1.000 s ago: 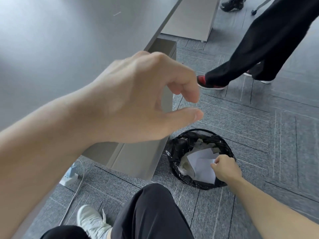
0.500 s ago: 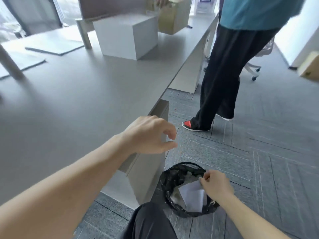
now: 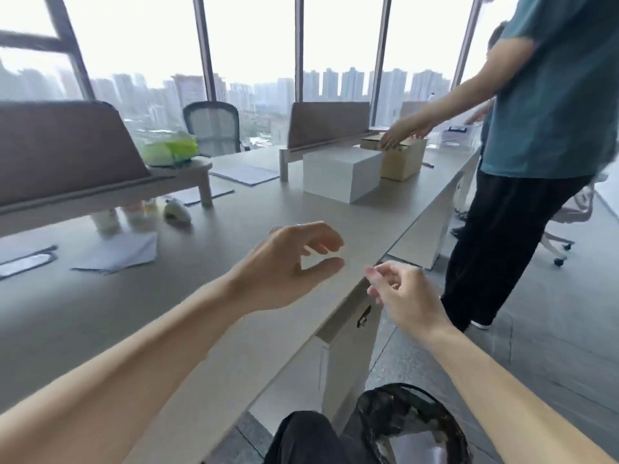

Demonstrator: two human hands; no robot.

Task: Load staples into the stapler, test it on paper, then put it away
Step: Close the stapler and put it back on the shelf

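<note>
Counted: two hands, one desk (image 3: 100, 313), one waste bin (image 3: 378, 416) with a black liner, two boxes, two dividers.

Left hand (image 3: 288, 269): raised over the desk, forearm extended, fingers loosely curled, thumb apart from the forefinger, nothing in its grasp.

Right hand (image 3: 407, 298): raised just beyond the desk edge, above the floor, fingers loosely curled, nothing held.

Paper: one white sheet (image 3: 415, 445) lies in the waste bin below the right forearm; a small stack of sheets (image 3: 117, 254) lies on the desk, well left of the left hand. Stapler position cannot be told.

White box (image 3: 341, 172) touches the cardboard box (image 3: 405, 160); a second person (image 3: 552, 112) rests a hand on the latter.

Writing: none legible.
</note>
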